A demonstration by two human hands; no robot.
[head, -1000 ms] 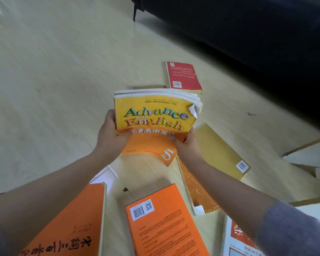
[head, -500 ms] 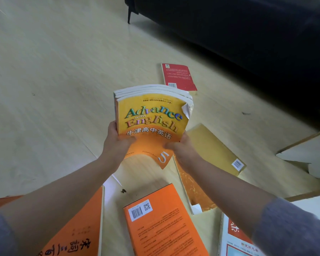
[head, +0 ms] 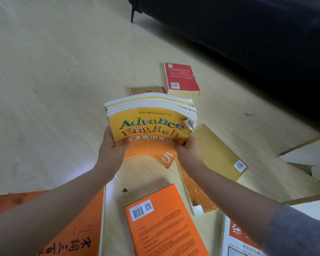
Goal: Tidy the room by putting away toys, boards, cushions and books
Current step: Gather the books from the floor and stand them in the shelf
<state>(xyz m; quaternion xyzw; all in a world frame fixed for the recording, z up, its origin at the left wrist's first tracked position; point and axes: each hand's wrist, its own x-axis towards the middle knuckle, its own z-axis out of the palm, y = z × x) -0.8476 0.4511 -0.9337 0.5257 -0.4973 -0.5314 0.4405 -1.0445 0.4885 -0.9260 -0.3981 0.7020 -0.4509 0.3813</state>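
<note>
Lying all over the pale floor [head: 44, 89] near the dark sofa [head: 248, 34], many books are seen. A big orange book [head: 164, 228] is laid close by with its back cover up. A yellow book [head: 218, 154] is laid to its right, and a red book [head: 181, 78] farther off by the sofa. A stack of books [head: 151, 115] is held up above the floor, between all of these. It is grasped at its lower corners: the left grip [head: 111, 150] is wrapped round one corner and the right grip [head: 188, 150] round the other. The stack is judged to be heavy and a bit floppy, since the covers are soft and the front one is curled at the bottom. Shiny covers may slide, so the stack should be pinched tight and held flat from underneath.
</note>
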